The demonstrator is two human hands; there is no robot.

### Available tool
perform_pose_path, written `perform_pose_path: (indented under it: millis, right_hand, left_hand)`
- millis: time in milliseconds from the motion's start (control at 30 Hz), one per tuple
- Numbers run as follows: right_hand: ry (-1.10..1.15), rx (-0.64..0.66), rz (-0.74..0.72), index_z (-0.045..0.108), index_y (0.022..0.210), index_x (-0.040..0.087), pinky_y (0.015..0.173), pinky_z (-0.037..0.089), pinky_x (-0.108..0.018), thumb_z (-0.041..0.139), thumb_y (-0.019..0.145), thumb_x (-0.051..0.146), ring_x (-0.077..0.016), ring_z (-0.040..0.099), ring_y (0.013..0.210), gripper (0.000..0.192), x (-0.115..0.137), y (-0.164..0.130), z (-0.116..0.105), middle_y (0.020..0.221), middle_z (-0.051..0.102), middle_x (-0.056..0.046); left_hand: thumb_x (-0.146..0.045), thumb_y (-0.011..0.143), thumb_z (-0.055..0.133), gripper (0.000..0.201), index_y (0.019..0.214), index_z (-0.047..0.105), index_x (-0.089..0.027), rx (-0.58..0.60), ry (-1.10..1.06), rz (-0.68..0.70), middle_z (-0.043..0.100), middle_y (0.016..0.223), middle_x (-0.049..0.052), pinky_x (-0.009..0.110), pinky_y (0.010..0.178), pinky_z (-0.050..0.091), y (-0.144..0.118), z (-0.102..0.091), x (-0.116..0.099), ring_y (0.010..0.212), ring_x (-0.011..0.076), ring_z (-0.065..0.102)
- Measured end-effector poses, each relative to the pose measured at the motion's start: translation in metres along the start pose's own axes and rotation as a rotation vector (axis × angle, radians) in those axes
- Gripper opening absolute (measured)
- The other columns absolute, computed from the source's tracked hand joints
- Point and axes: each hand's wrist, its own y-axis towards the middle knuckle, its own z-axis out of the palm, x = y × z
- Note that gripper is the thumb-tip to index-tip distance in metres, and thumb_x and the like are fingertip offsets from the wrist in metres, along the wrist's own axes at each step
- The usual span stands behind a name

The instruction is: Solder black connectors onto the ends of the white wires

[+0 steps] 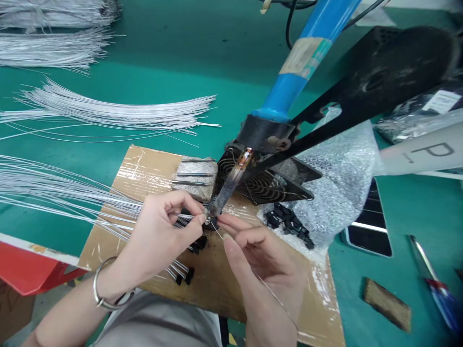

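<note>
My left hand [168, 233] pinches a thin white wire near its end, close under the tip of a soldering iron [231, 185] fixed in a black holder. Between thumb and fingers, my right hand [265, 262] grips a thin strand of solder wire [269, 290], whose end reaches the iron tip. A small black part seems to sit right at the tip, partly hidden by my fingers. Below my left hand lie white wires ending in black connectors [188, 275]. More white wires [72, 185] run off to the left.
A cardboard sheet [144, 166] lies under the work. Behind the tip stands a black fan [267, 185]. Loose black parts [287, 221] rest on bubble wrap [336, 168]. Further right are a phone [372, 226], a pen [434, 284] and a brown block [387, 303]. A wire bundle [119, 113] lies back left.
</note>
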Motion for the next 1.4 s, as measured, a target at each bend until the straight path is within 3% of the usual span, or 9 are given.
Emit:
perform_pose_path:
  millis: [333,900,1133,1400]
  right_hand:
    - [0.010,-0.011,-0.005,0.063,0.072,0.024,0.096,0.060,-0.026,0.078,0.088,0.031,-0.0175,0.076,0.109,0.023,0.0030,-0.0025,0.0039,0.110,0.080,-0.002]
    - [-0.002,-0.003,0.011,0.064,0.072,0.024,0.098,0.060,-0.035,0.078,0.088,0.032,-0.0217,0.076,0.108,0.023,0.0001,-0.0015,0.0029,0.111,0.080,-0.005]
    - [0.018,-0.025,0.006,0.064,0.072,0.024,0.094,0.060,-0.024,0.079,0.087,0.030,-0.0157,0.076,0.106,0.022,0.0030,-0.0025,0.0055,0.108,0.081,-0.001]
    - [0.024,-0.030,0.010,0.065,0.072,0.023,0.095,0.061,-0.030,0.080,0.087,0.031,-0.0194,0.076,0.106,0.023,0.0012,-0.0027,0.0049,0.109,0.081,-0.004]
  left_hand:
    - [-0.024,0.078,0.067,0.009,0.071,0.070,-0.018,-0.026,0.020,0.017,0.074,0.077,0.004,0.029,0.058,0.040,-0.0028,-0.0006,0.0011,0.071,0.0181,0.065]
    - [-0.022,0.078,0.067,0.008,0.071,0.069,-0.019,-0.036,0.028,0.035,0.074,0.076,0.002,0.029,0.058,0.039,-0.0013,0.0009,0.0011,0.070,0.0168,0.064]
    - [-0.022,0.078,0.066,0.008,0.072,0.069,-0.018,-0.037,0.039,0.042,0.074,0.076,0.003,0.029,0.058,0.039,-0.0047,0.0002,-0.0001,0.070,0.0174,0.065]
    - [-0.023,0.078,0.067,0.009,0.071,0.069,-0.018,-0.032,0.029,0.037,0.074,0.077,0.004,0.028,0.058,0.041,-0.0046,0.0001,-0.0014,0.072,0.0181,0.066]
